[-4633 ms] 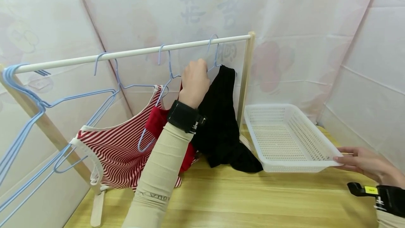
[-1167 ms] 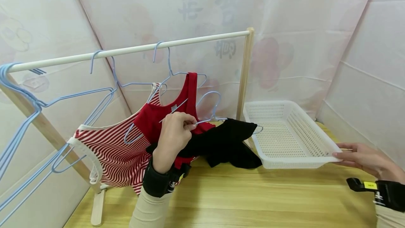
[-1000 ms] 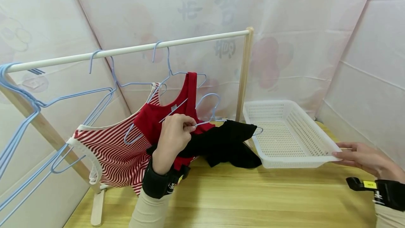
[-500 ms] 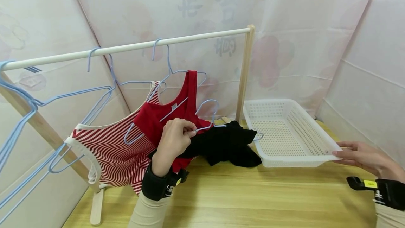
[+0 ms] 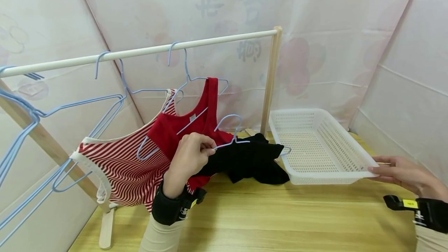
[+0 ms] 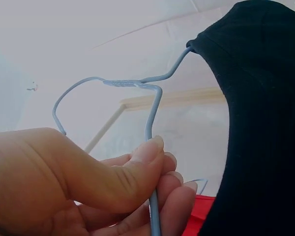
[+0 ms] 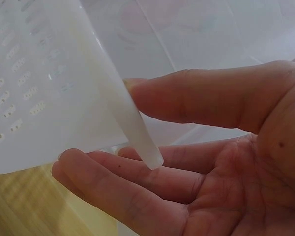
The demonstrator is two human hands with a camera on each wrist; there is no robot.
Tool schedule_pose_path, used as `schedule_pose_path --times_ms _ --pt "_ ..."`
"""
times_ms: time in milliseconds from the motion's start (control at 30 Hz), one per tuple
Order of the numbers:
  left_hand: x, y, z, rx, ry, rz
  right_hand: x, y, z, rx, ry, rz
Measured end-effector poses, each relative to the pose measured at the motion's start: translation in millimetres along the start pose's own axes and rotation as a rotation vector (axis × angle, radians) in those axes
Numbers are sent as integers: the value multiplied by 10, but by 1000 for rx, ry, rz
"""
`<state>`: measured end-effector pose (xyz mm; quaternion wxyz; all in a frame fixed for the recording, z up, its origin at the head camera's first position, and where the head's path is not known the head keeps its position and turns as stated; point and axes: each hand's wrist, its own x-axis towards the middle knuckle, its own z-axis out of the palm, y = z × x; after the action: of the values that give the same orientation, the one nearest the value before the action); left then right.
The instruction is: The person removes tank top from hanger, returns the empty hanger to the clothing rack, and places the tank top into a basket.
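My left hand point(image 5: 190, 154) pinches one arm of a light-blue wire hanger point(image 6: 120, 83) between thumb and fingers. A black sleeveless top point(image 5: 252, 156) is on that hanger, low over the table, its lower part bunched. The hanger's hook points up, off the rail. At the right, my right hand point(image 5: 407, 174) holds the corner of a white perforated plastic basket point(image 5: 325, 181), thumb on the rim point(image 7: 130, 118) and fingers beneath. Beside the left hand hangs a red tank top point(image 5: 210, 108); left of it hangs a red-and-white striped top point(image 5: 129, 158).
A white rail point(image 5: 140, 51) with wooden posts point(image 5: 271, 81) spans the left and middle. Several bare blue hangers point(image 5: 21, 143) hang at its left end. A wood-grain table point(image 5: 266, 217) lies below. Pale printed curtains point(image 5: 332, 18) enclose the back and sides.
Since the earliest frame, the hanger with the black top has come off the rail and down to the table. Over the last second it sank slightly more. The right hand stayed on the basket.
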<state>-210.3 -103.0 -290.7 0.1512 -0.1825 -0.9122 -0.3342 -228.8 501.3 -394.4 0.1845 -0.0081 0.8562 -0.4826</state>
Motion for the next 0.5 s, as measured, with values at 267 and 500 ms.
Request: schedule_pose_path --times_ms 267,500 --pt "-39 -12 -101 -11 -2 -7 5 -4 -9 -23 9 11" --pt "-49 -23 -130 -17 -18 -2 -1 -17 -6 -4 -4 2"
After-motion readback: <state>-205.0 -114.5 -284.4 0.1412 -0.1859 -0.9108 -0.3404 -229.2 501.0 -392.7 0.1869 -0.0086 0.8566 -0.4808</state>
